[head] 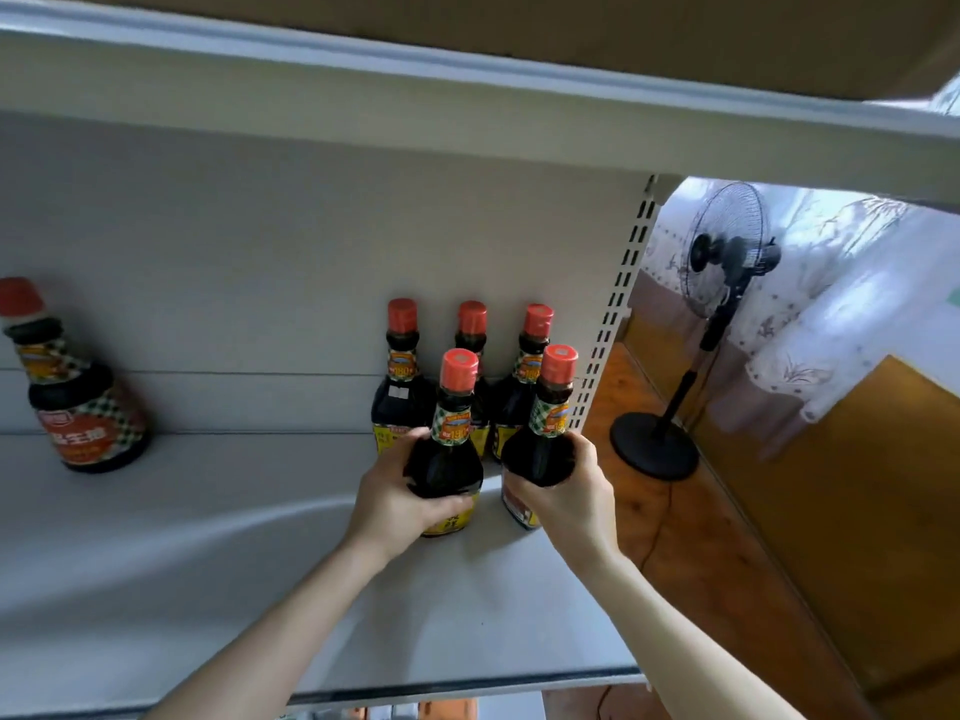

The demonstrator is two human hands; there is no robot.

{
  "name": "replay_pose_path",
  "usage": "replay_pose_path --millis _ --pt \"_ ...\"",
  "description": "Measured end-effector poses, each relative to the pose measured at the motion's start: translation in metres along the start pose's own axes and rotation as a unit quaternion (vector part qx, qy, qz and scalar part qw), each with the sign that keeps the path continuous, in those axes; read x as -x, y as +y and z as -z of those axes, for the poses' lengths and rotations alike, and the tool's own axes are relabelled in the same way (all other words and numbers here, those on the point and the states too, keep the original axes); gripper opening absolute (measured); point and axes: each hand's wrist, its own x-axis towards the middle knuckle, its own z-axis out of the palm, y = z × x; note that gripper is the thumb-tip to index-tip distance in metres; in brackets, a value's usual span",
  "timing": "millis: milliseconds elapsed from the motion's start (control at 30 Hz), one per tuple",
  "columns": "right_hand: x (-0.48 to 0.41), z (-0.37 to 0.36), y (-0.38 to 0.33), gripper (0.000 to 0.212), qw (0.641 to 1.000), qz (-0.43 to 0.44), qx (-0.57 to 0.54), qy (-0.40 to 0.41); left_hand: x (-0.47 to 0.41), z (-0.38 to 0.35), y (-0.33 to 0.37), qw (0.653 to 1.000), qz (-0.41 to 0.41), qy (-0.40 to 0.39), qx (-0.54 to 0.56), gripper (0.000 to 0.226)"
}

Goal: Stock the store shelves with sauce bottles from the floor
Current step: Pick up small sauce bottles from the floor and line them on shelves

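Observation:
Both hands hold dark sauce bottles with red caps, upright on the white shelf (pixel 218 537) near its right end. My left hand (pixel 395 501) wraps the lower body of the left front bottle (pixel 448 439). My right hand (pixel 569 491) grips the right front bottle (pixel 545 433). Right behind them, against the back panel, stands a row of three matching bottles (pixel 400 376). A larger, rounder sauce bottle (pixel 78 392) stands alone at the shelf's far left.
An upper shelf (pixel 467 111) runs overhead. A slotted upright post (pixel 618 304) ends the shelf on the right. Beyond it a black standing fan (pixel 727 262) rests on the wooden floor, beside a cloth-covered table and a wooden panel.

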Motion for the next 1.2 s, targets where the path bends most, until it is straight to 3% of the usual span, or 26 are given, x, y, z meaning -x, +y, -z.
replay_pose_path --millis 267,367,467,667,800,1200 --pt "-0.009 -0.001 0.015 0.059 0.998 0.048 -0.002 -0.027 -0.008 -0.007 0.003 0.999 0.002 -0.031 0.010 0.067" --pt "-0.008 0.008 0.031 0.076 0.993 0.072 -0.004 -0.091 -0.009 -0.005 -0.001 0.998 0.003 -0.061 0.024 0.071" --pt "-0.005 0.011 0.048 0.086 0.991 0.092 0.005 -0.098 -0.009 -0.001 -0.005 0.995 0.008 -0.092 0.023 0.081" --pt "0.001 0.003 0.054 0.091 0.998 0.030 0.004 -0.062 -0.011 0.001 -0.008 0.994 -0.011 -0.103 0.021 0.084" --pt "0.000 0.002 0.047 0.075 0.992 0.017 -0.069 -0.103 -0.011 0.001 -0.008 0.994 -0.006 -0.104 0.024 0.083" --pt "-0.010 -0.005 0.036 0.069 0.983 0.016 -0.127 -0.133 -0.029 -0.006 -0.007 0.992 0.014 -0.129 -0.001 0.101"
